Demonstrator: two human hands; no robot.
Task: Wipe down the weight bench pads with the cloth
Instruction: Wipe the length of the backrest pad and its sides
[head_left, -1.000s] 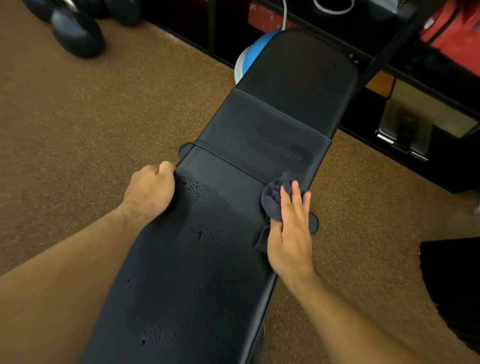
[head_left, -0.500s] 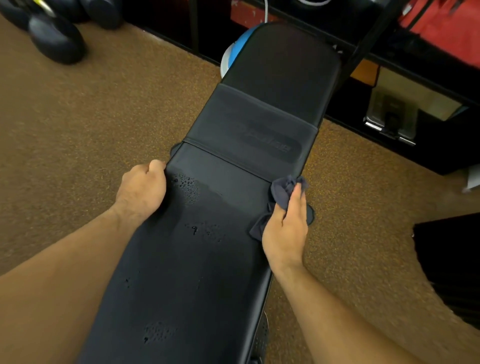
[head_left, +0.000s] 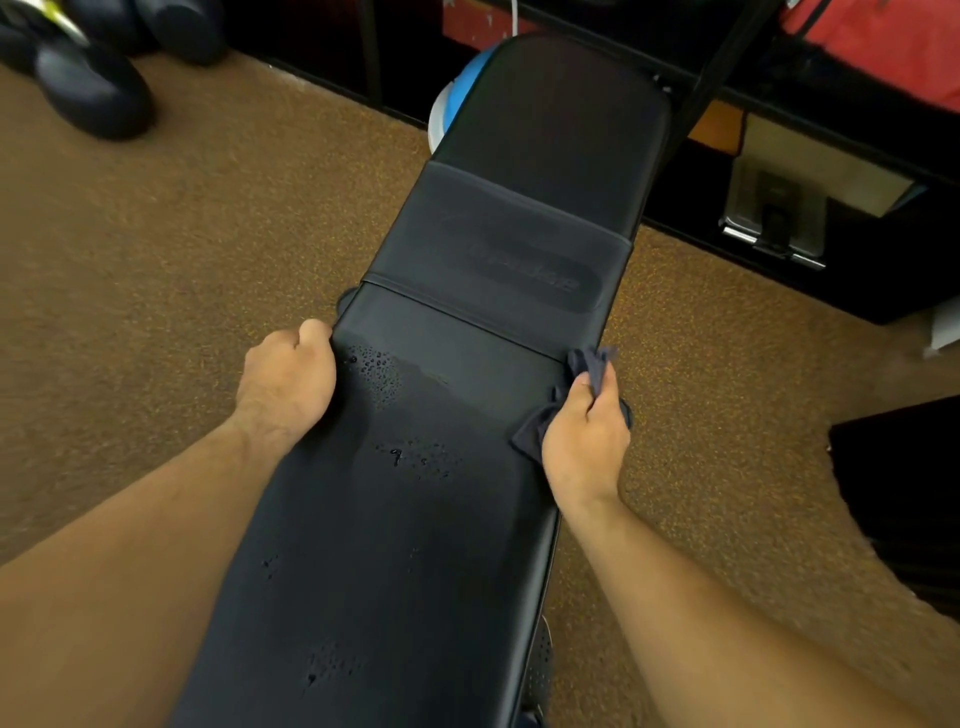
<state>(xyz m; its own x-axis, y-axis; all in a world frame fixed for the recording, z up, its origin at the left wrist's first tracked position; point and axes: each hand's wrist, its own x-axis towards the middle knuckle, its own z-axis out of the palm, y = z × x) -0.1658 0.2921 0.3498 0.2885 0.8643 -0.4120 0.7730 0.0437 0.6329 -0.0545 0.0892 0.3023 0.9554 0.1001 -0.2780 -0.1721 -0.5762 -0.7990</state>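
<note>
Brown speckled carpet (head_left: 182, 234) covers the floor, with dark dumbbells (head_left: 93, 88) lying at the top left. A black shelf unit (head_left: 878, 296) runs along the far side, holding a shiny metal box (head_left: 774, 228) and red fabric (head_left: 883, 47). A blue-and-white ball (head_left: 452, 93) sits at its foot.

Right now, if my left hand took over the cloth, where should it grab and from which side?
Probably the loose flap of the cloth spilling onto the bench pad beside your right hand. Come across the pad from the left: that flap lies free, while the rest is bunched in that hand's grip.
</note>
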